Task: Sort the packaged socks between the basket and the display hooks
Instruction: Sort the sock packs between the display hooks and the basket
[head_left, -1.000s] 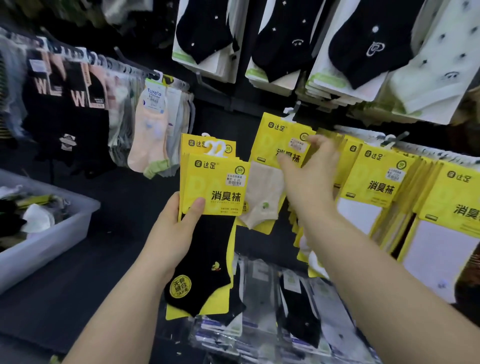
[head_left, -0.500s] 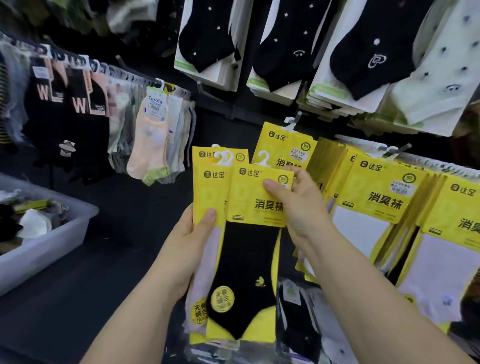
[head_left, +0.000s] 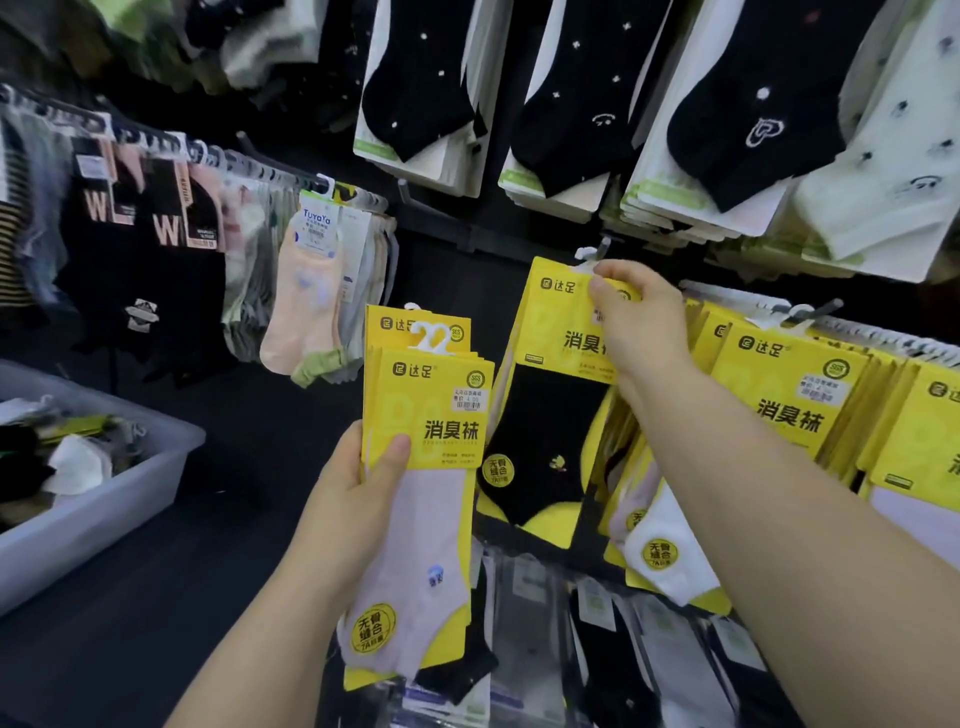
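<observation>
My left hand (head_left: 358, 483) grips a stack of yellow-carded sock packs (head_left: 423, 415), thumb across the front; the top pack shows a pale pink sock, and a black sock peeks out behind at the bottom. My right hand (head_left: 636, 325) pinches the top of a yellow pack with a black sock (head_left: 545, 441) and holds it up at a display hook (head_left: 597, 252). More yellow packs (head_left: 789, 410) hang on hooks to the right. The grey basket (head_left: 119, 504) with loose socks sits at the lower left.
Black and white sock packs (head_left: 571, 104) hang on the upper rows. A rail of assorted socks (head_left: 306, 306) runs along the left wall. Clear-bagged socks (head_left: 613, 639) hang in the row below my hands.
My right hand took the black-sock pack off the front of the stack and lifted it up and right to the hook. The pink-sock pack now fronts the stack in my left hand.
</observation>
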